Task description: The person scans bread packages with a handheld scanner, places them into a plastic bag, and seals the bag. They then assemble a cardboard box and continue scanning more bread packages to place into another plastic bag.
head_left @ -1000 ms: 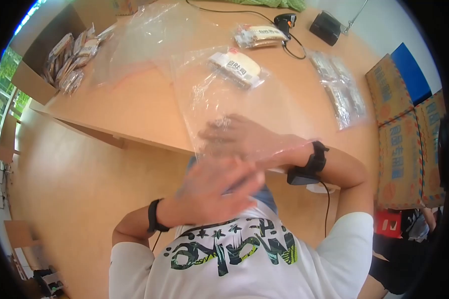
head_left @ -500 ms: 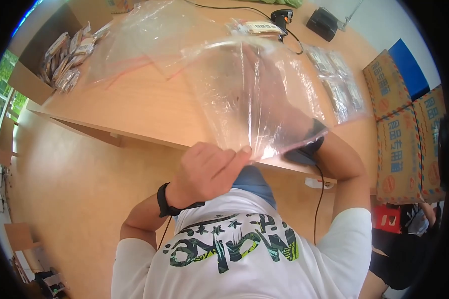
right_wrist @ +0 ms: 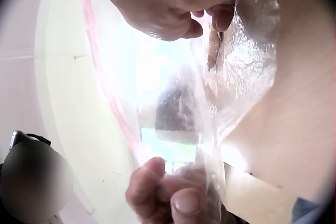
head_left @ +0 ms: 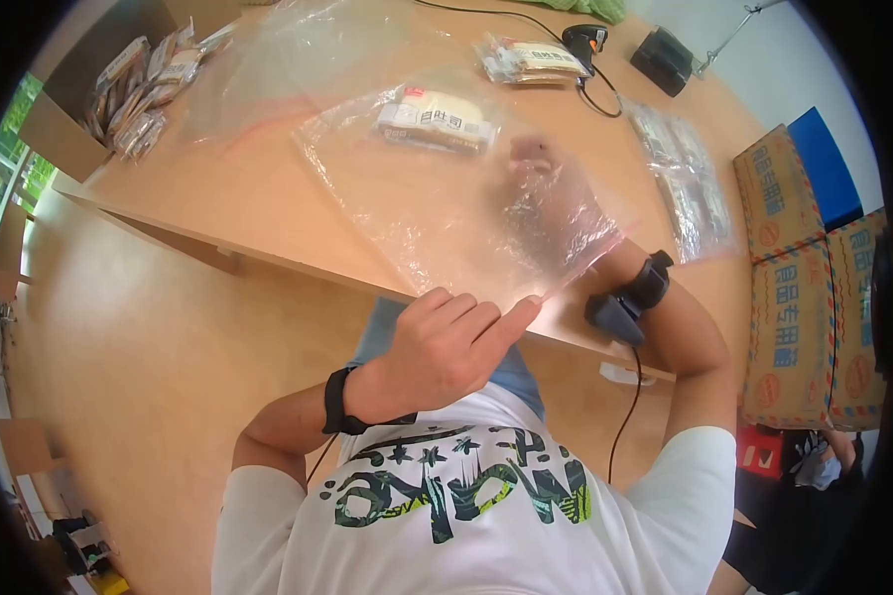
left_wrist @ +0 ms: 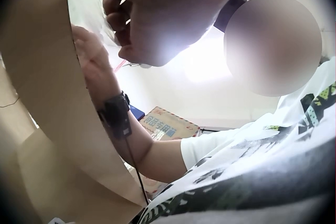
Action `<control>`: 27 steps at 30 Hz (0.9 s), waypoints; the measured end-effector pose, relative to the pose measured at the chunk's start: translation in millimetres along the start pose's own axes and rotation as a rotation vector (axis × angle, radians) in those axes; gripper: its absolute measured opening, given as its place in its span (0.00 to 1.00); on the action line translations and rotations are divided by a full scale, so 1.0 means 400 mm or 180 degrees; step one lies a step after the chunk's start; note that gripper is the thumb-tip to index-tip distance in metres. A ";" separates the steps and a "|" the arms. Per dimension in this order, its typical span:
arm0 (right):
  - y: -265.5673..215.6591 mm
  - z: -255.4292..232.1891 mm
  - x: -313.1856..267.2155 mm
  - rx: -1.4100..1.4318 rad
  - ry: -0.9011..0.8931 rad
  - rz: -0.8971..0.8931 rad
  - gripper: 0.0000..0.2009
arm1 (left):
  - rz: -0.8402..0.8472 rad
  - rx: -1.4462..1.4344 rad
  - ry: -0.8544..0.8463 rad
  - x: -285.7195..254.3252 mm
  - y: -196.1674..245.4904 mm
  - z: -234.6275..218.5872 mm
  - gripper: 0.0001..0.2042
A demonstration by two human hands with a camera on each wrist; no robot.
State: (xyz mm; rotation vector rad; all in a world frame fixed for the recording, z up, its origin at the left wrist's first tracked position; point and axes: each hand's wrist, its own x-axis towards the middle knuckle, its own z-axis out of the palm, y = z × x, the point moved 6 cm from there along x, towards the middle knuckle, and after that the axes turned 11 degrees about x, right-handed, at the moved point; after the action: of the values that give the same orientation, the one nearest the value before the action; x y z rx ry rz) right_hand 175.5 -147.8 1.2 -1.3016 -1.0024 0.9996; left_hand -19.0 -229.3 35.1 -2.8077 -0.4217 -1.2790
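Note:
In the head view a clear plastic bag (head_left: 407, 223) with a pink strip along its mouth spreads over the table's front part. My left hand (head_left: 446, 342) pinches the mouth's edge between thumb and fingers, just past the table edge. My right hand (head_left: 546, 183) is inside the bag, seen through the film, its fingers curled with nothing visible in them. The right wrist view shows those curled right fingers (right_wrist: 223, 16) above, and the left hand (right_wrist: 168, 192) gripping the film below. A packaged loaf of toast (head_left: 432, 119) lies beyond, overlapped by the bag's far edge.
More clear bags (head_left: 288, 79) lie at the back left, near an open carton (head_left: 55, 149) of packets. Farther back are stacked toast packs (head_left: 536, 61), a handheld scanner (head_left: 583, 42) and a black box (head_left: 662, 59). Filled packs (head_left: 680, 183) lie right, by cartons (head_left: 789, 288).
My left hand came forward and took the bag's mouth. The right hand went into the bag, reached toward its far end, then drew back with curled fingers. The toast pack shows again.

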 end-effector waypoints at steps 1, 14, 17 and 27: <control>-0.010 0.008 0.001 0.0516 0.0071 0.0249 0.16 | 0.0005 -0.0074 0.0068 0.011 0.001 -0.002 0.22; -0.069 0.124 0.117 -0.4373 -0.0724 -0.0780 0.24 | -0.0444 -0.1454 -0.0077 0.040 -0.034 0.060 0.18; -0.002 0.134 0.078 -0.5279 -0.1766 -0.1581 0.24 | -0.0705 -0.1609 -0.0112 0.025 -0.050 0.088 0.17; -0.058 0.125 0.085 -0.4125 -0.0858 -0.2266 0.25 | -0.1225 -0.1181 0.0099 0.009 -0.171 0.015 0.19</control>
State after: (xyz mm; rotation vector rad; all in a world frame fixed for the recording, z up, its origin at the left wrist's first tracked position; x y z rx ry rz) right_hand 137.0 -102.1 26.1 -1.5625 -2.3007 -0.1623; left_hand -30.0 -161.8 27.8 -3.1069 -0.8381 -1.6176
